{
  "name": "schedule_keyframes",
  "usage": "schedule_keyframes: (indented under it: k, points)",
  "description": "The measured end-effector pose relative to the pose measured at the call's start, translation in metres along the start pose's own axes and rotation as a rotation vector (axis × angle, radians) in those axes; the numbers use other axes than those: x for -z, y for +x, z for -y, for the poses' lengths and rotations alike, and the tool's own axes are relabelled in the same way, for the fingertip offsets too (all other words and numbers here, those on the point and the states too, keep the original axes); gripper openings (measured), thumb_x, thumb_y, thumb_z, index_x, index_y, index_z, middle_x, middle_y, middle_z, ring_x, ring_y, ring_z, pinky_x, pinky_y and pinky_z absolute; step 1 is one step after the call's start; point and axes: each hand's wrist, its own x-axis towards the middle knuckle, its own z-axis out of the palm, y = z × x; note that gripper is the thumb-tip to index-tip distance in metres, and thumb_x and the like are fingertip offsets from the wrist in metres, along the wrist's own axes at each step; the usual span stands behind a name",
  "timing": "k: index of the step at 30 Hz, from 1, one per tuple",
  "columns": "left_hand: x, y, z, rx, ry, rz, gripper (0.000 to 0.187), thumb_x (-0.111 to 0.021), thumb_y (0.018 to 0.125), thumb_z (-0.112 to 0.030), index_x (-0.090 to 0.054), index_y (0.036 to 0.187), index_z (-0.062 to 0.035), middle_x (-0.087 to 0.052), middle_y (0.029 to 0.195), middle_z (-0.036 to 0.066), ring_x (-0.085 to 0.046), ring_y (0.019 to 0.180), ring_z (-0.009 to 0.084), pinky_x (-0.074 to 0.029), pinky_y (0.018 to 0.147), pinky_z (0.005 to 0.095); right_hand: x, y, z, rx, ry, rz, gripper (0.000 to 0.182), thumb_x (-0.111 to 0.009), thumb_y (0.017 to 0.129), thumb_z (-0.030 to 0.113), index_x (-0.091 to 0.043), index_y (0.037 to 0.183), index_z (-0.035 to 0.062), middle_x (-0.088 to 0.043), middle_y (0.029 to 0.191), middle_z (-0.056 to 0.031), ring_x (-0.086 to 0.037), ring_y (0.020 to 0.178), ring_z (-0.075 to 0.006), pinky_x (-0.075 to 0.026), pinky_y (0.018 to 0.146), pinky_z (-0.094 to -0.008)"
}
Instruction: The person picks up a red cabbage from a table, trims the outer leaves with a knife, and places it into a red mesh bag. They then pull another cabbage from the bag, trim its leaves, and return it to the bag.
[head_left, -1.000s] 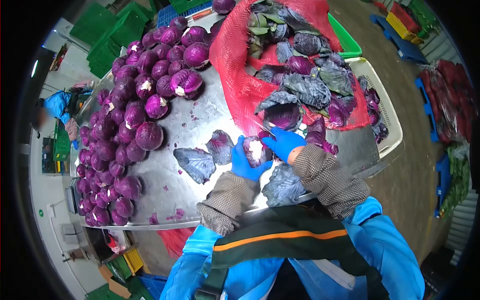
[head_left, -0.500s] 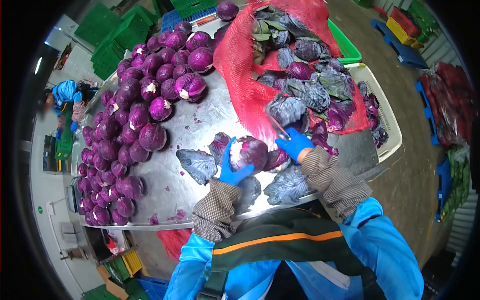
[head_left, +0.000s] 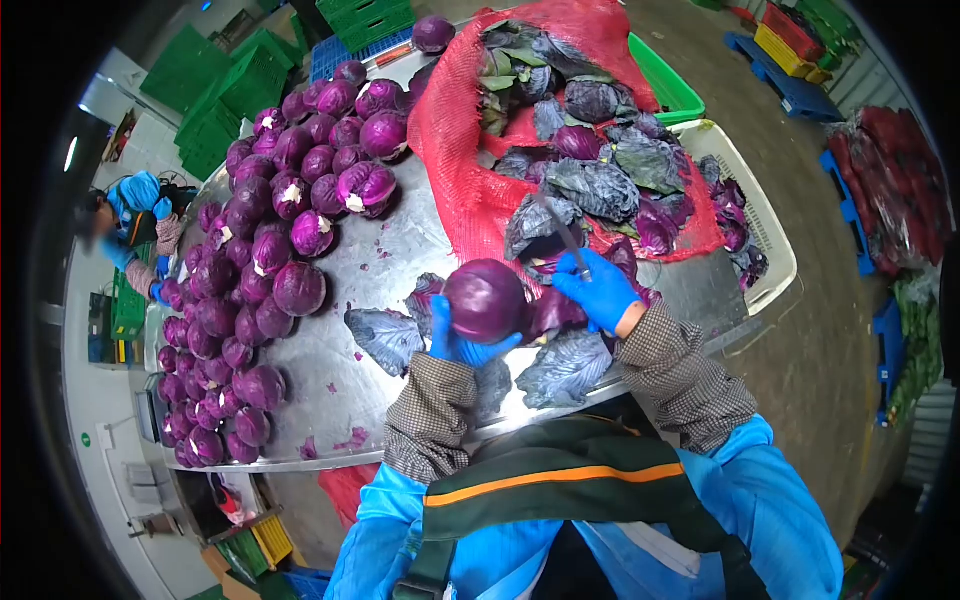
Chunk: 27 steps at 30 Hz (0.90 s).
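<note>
A smooth, round red cabbage (head_left: 485,298) rests in my left hand (head_left: 452,343), whose gloved fingers curl around its left side and underneath. My right hand (head_left: 602,290), also in a blue glove, is closed on a knife (head_left: 564,232); the blade points up and away, and the handle is mostly hidden by the fingers. Loose outer leaves lie around the held cabbage: a grey-purple leaf (head_left: 383,338) on the left and another leaf (head_left: 567,368) below the right hand. Just beyond the knife, untrimmed cabbages and dark leaves (head_left: 600,188) lie on a red mesh sack (head_left: 450,150).
A large pile of trimmed red cabbages (head_left: 250,250) covers the left of the metal table (head_left: 400,245). At the right edge stand a white crate (head_left: 778,240) with leaves and a green crate (head_left: 665,85). Another person (head_left: 135,215) is at the far left.
My left hand has turned the cabbage, so its smooth purple side faces up and the pale patch is out of sight. My right hand has tilted the knife more upright.
</note>
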Motion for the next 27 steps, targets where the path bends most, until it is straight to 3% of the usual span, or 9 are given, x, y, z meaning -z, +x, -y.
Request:
schedule_keyframes:
  k: [1,4,8,12,16,20,22,26,27]
  points:
    - [0.005,0.007,0.000,0.090,-0.089,0.179,0.092,-0.046,0.069,-0.075,-0.025,0.137,-0.0164,-0.033,0.136,0.021,-0.042,0.118,0.0420,-0.038,0.086,0.0671,0.001,-0.007,0.020,0.006,0.036,0.085,0.048,-0.066,0.079,0.034,-0.049,0.114,0.0046,-0.060,0.096,-0.0126,-0.058,0.088,-0.0201,-0.047,0.076,-0.0320]
    - [-0.023,0.006,0.002,0.160,-0.007,0.169,0.093,-0.042,0.069,-0.077,-0.027,0.137,-0.0156,-0.033,0.137,0.019,-0.043,0.117,0.0420,-0.038,0.086,0.0671,-0.010,-0.032,0.070,0.049,-0.048,0.183,0.073,-0.065,0.079,0.037,-0.030,0.135,0.0052,-0.058,0.105,-0.0187,-0.058,0.091,-0.0209,-0.046,0.079,-0.0325]
    - [-0.026,0.015,0.001,-0.339,0.506,-0.082,0.079,-0.041,0.079,-0.068,-0.031,0.135,-0.0130,-0.039,0.132,0.020,-0.046,0.115,0.0370,-0.042,0.091,0.0557,-0.024,-0.030,0.045,0.169,-0.080,0.053,0.064,-0.065,0.079,0.028,-0.035,0.132,0.0070,-0.060,0.102,-0.0177,-0.061,0.082,-0.0205,-0.048,0.073,-0.0322]
    - [-0.009,0.012,0.012,-0.157,0.145,-0.016,0.064,-0.041,0.087,-0.053,-0.036,0.131,-0.0072,-0.045,0.127,0.020,-0.048,0.114,0.0358,-0.044,0.092,0.0518,-0.022,-0.030,0.039,0.103,-0.089,-0.035,0.040,-0.062,0.080,0.021,-0.050,0.116,0.0074,-0.063,0.093,-0.0136,-0.062,0.077,-0.0189,-0.049,0.068,-0.0317]
    - [-0.007,0.006,0.010,-0.122,-0.122,0.010,0.072,-0.035,0.083,-0.065,-0.042,0.126,-0.0076,-0.047,0.126,0.019,-0.051,0.109,0.0372,-0.041,0.093,0.0546,0.002,-0.011,0.012,0.055,-0.059,-0.236,0.018,-0.057,0.082,0.015,-0.053,0.098,0.0072,-0.058,0.073,-0.0064,-0.056,0.056,-0.0170,-0.048,0.051,-0.0321]
    - [0.029,0.004,-0.027,-0.216,-0.026,-0.062,0.082,-0.026,0.078,-0.074,-0.045,0.124,-0.0089,-0.053,0.118,0.019,-0.052,0.106,0.0380,-0.044,0.087,0.0552,0.057,0.007,-0.045,-0.230,0.791,-0.389,0.020,-0.055,0.083,0.014,-0.047,0.101,0.0096,-0.049,0.064,0.0007,-0.044,0.044,-0.0111,-0.035,0.033,-0.0263]
    - [-0.011,-0.009,-0.058,-0.369,-0.117,-0.043,0.083,-0.027,0.077,-0.075,-0.046,0.123,-0.0088,-0.056,0.113,0.019,-0.052,0.103,0.0384,-0.045,0.085,0.0545,0.062,-0.002,-0.035,-0.255,0.427,-0.583,0.019,-0.057,0.084,0.015,-0.046,0.097,0.0081,-0.045,0.060,0.0009,-0.040,0.041,-0.0103,-0.032,0.031,-0.0276]
    - [-0.001,-0.012,-0.172,-0.808,-0.143,-0.355,0.083,-0.031,0.077,-0.074,-0.038,0.130,-0.0095,-0.046,0.128,0.016,-0.044,0.117,0.0339,-0.037,0.097,0.0529,0.062,-0.022,-0.040,-0.065,0.037,-0.566,0.038,-0.063,0.082,0.018,-0.046,0.114,0.0054,-0.057,0.082,-0.0034,-0.054,0.069,-0.0124,-0.047,0.060,-0.0285]
    - [0.004,-0.004,-0.194,-0.890,-0.104,-0.155,0.081,-0.033,0.079,-0.071,-0.035,0.132,-0.0098,-0.042,0.132,0.015,-0.040,0.121,0.0324,-0.034,0.100,0.0511,0.057,-0.025,-0.029,-0.112,0.135,-0.531,0.043,-0.062,0.084,0.018,-0.044,0.121,0.0052,-0.059,0.096,-0.0055,-0.055,0.085,-0.0126,-0.045,0.075,-0.0265]
